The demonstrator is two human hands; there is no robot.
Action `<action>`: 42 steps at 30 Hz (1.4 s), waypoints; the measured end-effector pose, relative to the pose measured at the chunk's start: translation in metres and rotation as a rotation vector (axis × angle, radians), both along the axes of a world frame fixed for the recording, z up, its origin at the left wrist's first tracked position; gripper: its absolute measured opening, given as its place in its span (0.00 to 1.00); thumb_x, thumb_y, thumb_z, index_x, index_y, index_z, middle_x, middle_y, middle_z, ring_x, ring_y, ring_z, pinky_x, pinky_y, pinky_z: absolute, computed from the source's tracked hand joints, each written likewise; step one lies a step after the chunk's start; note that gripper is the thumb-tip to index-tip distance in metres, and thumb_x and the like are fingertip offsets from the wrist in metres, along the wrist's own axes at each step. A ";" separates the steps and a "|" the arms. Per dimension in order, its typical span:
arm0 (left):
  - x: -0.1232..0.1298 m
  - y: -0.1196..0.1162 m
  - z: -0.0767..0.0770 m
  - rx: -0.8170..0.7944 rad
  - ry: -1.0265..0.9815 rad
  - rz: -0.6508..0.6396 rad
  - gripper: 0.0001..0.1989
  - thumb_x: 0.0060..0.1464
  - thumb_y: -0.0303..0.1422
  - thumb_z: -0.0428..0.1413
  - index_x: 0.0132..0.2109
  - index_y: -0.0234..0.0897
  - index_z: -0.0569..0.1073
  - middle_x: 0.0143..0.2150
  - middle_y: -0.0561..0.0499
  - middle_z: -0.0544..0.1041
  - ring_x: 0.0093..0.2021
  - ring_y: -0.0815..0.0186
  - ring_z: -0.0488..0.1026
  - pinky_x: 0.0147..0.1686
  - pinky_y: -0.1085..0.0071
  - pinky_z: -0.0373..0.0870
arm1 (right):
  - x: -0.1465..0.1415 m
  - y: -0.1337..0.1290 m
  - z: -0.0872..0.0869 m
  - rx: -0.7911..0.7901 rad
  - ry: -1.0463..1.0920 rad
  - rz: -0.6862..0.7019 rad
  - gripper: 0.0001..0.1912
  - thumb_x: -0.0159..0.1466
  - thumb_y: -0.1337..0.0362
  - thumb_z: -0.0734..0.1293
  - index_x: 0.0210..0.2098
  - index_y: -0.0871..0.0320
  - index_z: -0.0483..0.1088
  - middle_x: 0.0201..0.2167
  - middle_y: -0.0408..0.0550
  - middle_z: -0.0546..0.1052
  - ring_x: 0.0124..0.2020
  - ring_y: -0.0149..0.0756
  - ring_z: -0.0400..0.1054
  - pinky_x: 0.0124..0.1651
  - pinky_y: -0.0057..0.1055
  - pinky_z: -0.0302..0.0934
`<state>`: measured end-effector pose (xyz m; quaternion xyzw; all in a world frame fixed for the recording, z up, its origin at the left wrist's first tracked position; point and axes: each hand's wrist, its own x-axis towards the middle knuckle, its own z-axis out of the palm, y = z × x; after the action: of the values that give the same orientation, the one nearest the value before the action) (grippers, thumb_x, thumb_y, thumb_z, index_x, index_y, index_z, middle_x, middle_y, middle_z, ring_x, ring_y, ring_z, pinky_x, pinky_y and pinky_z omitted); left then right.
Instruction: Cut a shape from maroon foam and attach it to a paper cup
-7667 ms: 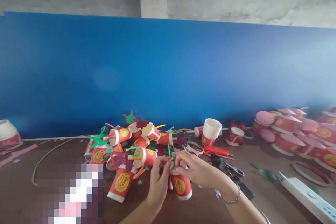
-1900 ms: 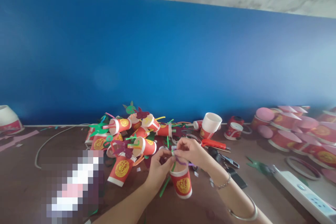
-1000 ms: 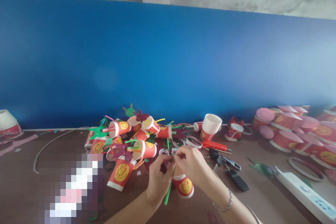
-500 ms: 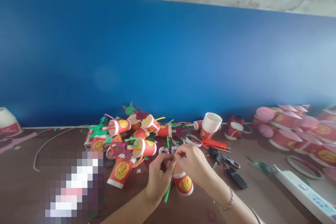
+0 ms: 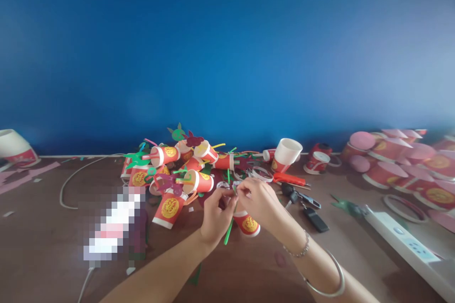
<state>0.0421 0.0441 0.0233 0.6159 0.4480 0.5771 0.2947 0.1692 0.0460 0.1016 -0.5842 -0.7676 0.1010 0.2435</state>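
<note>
My left hand is closed in a pinch around the upper part of a green drinking straw, whose lower end sticks out below the fingers. My right hand meets it at the straw's top with its fingers pinched together. What lies between those fingertips is too small and covered to make out. Just below the hands is a red paper cup with a yellow emblem, tilted and partly hidden by my right hand. To the left lies a heap of similar cups fitted with coloured straws and paper cutouts.
A white cup, a red-handled tool and keys with a black fob lie to the right. Further right are a power strip and pink-topped cups. A blue panel stands behind the table.
The view has tilted downward, so everything sits higher in the picture and more of both forearms shows. My hands stay together at the straw's top, their grip much the same.
</note>
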 end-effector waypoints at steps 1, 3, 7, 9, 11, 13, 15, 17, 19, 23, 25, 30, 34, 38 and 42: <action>0.000 0.000 -0.001 0.002 0.010 0.000 0.03 0.52 0.30 0.55 0.33 0.36 0.73 0.22 0.56 0.69 0.21 0.73 0.63 0.23 0.78 0.62 | 0.000 0.000 0.000 0.001 0.008 0.001 0.09 0.55 0.71 0.60 0.21 0.58 0.68 0.23 0.44 0.73 0.26 0.31 0.63 0.29 0.26 0.50; 0.000 0.000 -0.002 0.005 0.017 -0.003 0.03 0.52 0.30 0.55 0.34 0.36 0.73 0.23 0.56 0.70 0.21 0.73 0.63 0.23 0.78 0.61 | 0.001 0.001 -0.001 0.003 0.012 0.001 0.09 0.55 0.71 0.60 0.21 0.57 0.68 0.23 0.43 0.72 0.26 0.31 0.62 0.29 0.26 0.50; 0.000 0.000 -0.005 0.003 0.000 -0.020 0.03 0.51 0.29 0.55 0.34 0.36 0.72 0.21 0.57 0.67 0.20 0.73 0.62 0.22 0.78 0.60 | 0.000 0.000 0.000 0.015 -0.012 -0.009 0.09 0.53 0.73 0.60 0.20 0.58 0.67 0.21 0.43 0.71 0.26 0.31 0.61 0.29 0.25 0.50; 0.000 0.000 -0.005 0.000 -0.007 -0.024 0.03 0.51 0.29 0.55 0.34 0.36 0.73 0.21 0.57 0.67 0.20 0.73 0.62 0.22 0.78 0.60 | -0.001 -0.001 0.001 0.007 -0.012 -0.011 0.09 0.53 0.73 0.60 0.20 0.58 0.67 0.22 0.43 0.71 0.25 0.31 0.61 0.28 0.25 0.50; -0.001 0.000 -0.005 0.000 -0.007 -0.019 0.03 0.50 0.28 0.55 0.34 0.36 0.73 0.21 0.57 0.68 0.21 0.73 0.62 0.22 0.78 0.60 | -0.001 -0.001 0.001 0.000 -0.007 -0.014 0.09 0.53 0.72 0.60 0.20 0.58 0.68 0.22 0.44 0.72 0.26 0.31 0.62 0.28 0.25 0.50; -0.001 0.001 -0.005 -0.001 -0.005 -0.014 0.03 0.50 0.28 0.54 0.34 0.36 0.73 0.21 0.56 0.68 0.21 0.73 0.62 0.22 0.77 0.60 | -0.001 0.000 0.001 0.005 -0.011 -0.022 0.08 0.53 0.71 0.60 0.21 0.58 0.68 0.23 0.44 0.73 0.26 0.32 0.63 0.28 0.26 0.50; -0.001 0.001 -0.006 -0.006 -0.011 -0.022 0.03 0.50 0.28 0.54 0.34 0.36 0.73 0.21 0.57 0.67 0.21 0.73 0.61 0.22 0.78 0.60 | -0.002 0.000 -0.001 0.026 -0.014 -0.027 0.08 0.54 0.71 0.60 0.22 0.58 0.68 0.23 0.44 0.73 0.26 0.32 0.64 0.29 0.26 0.50; 0.000 0.001 -0.007 -0.021 -0.039 -0.050 0.03 0.50 0.28 0.54 0.34 0.36 0.71 0.20 0.57 0.67 0.21 0.73 0.62 0.22 0.78 0.60 | -0.002 0.000 -0.002 0.042 -0.009 -0.019 0.07 0.53 0.72 0.60 0.23 0.58 0.68 0.23 0.44 0.73 0.26 0.32 0.63 0.28 0.25 0.50; 0.001 0.001 -0.006 -0.059 -0.103 -0.076 0.02 0.50 0.29 0.55 0.33 0.36 0.70 0.20 0.58 0.67 0.20 0.73 0.62 0.22 0.78 0.60 | -0.002 0.000 -0.002 0.040 0.016 0.002 0.07 0.53 0.72 0.60 0.23 0.58 0.67 0.23 0.43 0.72 0.26 0.31 0.63 0.28 0.25 0.51; 0.003 0.005 0.002 -0.174 -0.259 -0.064 0.08 0.46 0.31 0.58 0.35 0.36 0.69 0.25 0.56 0.71 0.21 0.74 0.63 0.21 0.78 0.60 | 0.002 0.006 -0.003 -0.016 0.127 0.018 0.05 0.52 0.70 0.61 0.21 0.57 0.66 0.21 0.42 0.71 0.24 0.31 0.63 0.28 0.24 0.52; 0.004 0.007 0.006 -0.233 -0.311 -0.066 0.11 0.44 0.32 0.59 0.37 0.35 0.71 0.27 0.54 0.73 0.20 0.74 0.63 0.20 0.78 0.59 | 0.006 0.010 -0.002 -0.066 0.216 0.035 0.05 0.53 0.69 0.60 0.21 0.58 0.65 0.20 0.41 0.71 0.23 0.30 0.62 0.27 0.24 0.53; 0.004 0.011 0.003 -0.307 -0.383 -0.089 0.13 0.43 0.34 0.61 0.38 0.33 0.74 0.27 0.52 0.74 0.22 0.73 0.65 0.21 0.77 0.61 | 0.026 0.025 -0.002 -0.105 0.295 0.021 0.08 0.57 0.66 0.59 0.23 0.58 0.65 0.21 0.43 0.73 0.23 0.30 0.64 0.25 0.24 0.54; 0.005 0.013 -0.004 -0.329 -0.390 -0.092 0.14 0.42 0.37 0.62 0.36 0.34 0.75 0.23 0.54 0.72 0.22 0.72 0.65 0.22 0.77 0.60 | 0.037 0.032 -0.005 0.038 0.054 -0.182 0.11 0.60 0.63 0.58 0.24 0.58 0.69 0.21 0.46 0.74 0.23 0.34 0.65 0.26 0.27 0.53; 0.005 0.012 -0.002 -0.337 -0.368 -0.109 0.12 0.42 0.38 0.62 0.31 0.33 0.74 0.19 0.58 0.66 0.19 0.74 0.59 0.19 0.78 0.54 | 0.029 0.029 -0.004 0.006 0.189 -0.005 0.12 0.59 0.66 0.59 0.38 0.59 0.72 0.30 0.47 0.77 0.32 0.35 0.70 0.34 0.28 0.59; 0.004 0.010 0.001 -0.315 -0.361 -0.156 0.10 0.44 0.37 0.61 0.30 0.33 0.74 0.17 0.59 0.63 0.18 0.75 0.55 0.19 0.78 0.52 | 0.017 0.024 -0.002 -0.188 0.335 0.209 0.10 0.59 0.65 0.61 0.30 0.59 0.74 0.28 0.45 0.77 0.30 0.33 0.69 0.32 0.26 0.61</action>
<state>0.0464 0.0544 0.0247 0.4821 0.4236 0.5764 0.5058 0.1865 0.0695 0.0995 -0.4966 -0.7601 0.2924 0.3002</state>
